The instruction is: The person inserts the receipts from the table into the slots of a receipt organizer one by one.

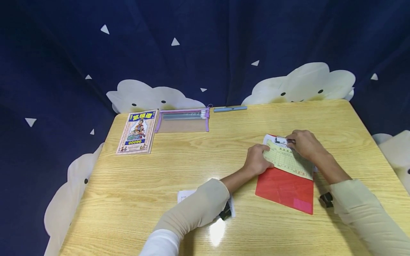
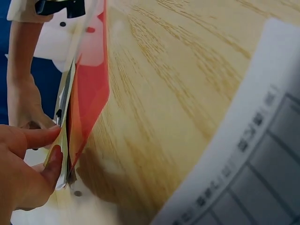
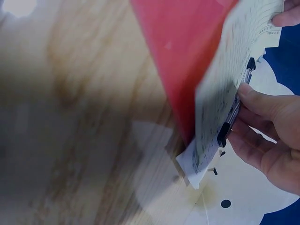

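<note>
A red clipboard [image 1: 285, 190] lies on the right half of the table, its metal clip [image 1: 281, 141] at the far end. Over its upper part is a yellow printed form [image 1: 286, 160], with white paper [image 3: 192, 164] showing beneath. My left hand [image 1: 257, 160] pinches the left edge of the form between thumb and fingers. At the far end, my right hand [image 1: 304, 143] holds the clip, thumb on one side and fingers on the other in the right wrist view. Black tips [image 3: 225, 135] show at the clip's ends.
Beneath my left forearm lies a printed white sheet [image 1: 185, 194], partly hidden. Along the back stand out a booklet [image 1: 137, 131] with a cartoon cover, a purple-edged clear pencil pouch [image 1: 182, 126] and a blue pen [image 1: 230, 109]. A dark blue curtain [image 1: 205, 42] hangs behind the table [image 1: 153, 177].
</note>
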`<state>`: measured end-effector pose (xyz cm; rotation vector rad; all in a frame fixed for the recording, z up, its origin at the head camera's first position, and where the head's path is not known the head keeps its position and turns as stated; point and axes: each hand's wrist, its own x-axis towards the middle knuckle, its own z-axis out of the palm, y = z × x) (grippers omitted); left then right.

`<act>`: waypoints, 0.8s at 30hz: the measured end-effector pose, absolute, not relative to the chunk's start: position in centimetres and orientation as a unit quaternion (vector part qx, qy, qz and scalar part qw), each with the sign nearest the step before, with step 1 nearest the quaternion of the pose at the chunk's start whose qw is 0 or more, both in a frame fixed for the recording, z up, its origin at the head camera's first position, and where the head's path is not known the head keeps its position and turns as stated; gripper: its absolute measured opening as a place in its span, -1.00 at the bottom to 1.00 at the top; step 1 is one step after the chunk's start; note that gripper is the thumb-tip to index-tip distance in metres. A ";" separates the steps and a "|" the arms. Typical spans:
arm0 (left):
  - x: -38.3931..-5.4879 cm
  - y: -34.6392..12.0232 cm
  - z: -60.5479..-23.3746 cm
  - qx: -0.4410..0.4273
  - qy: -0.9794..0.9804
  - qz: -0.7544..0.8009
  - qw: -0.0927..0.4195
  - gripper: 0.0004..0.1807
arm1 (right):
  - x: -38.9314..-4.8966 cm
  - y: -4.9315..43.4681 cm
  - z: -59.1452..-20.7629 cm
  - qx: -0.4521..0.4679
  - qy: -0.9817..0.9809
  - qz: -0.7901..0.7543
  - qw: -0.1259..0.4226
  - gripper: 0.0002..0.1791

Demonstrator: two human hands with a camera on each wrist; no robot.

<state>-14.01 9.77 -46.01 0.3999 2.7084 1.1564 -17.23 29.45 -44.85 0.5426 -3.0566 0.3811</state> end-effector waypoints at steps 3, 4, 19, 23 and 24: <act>-14.0 10.0 -46.2 0.135 0.915 0.370 0.086 -0.37 | -17.3 29.4 -44.9 0.171 -0.978 0.121 0.008 -0.70; -14.0 10.1 -46.2 0.136 0.918 0.363 0.086 -0.37 | -17.3 29.4 -44.9 0.170 -0.978 0.121 0.008 -0.70; -13.9 10.4 -46.5 0.180 0.935 0.299 0.067 -0.39 | -17.2 29.3 -44.7 0.179 -0.978 0.110 -0.008 -0.73; -13.8 10.5 -46.4 0.184 0.939 0.283 0.060 -0.40 | -17.3 29.4 -44.6 0.184 -0.977 0.105 -0.012 -0.74; -13.8 10.4 -46.3 0.185 0.940 0.280 0.059 -0.40 | -17.3 29.4 -44.6 0.185 -0.977 0.104 -0.012 -0.75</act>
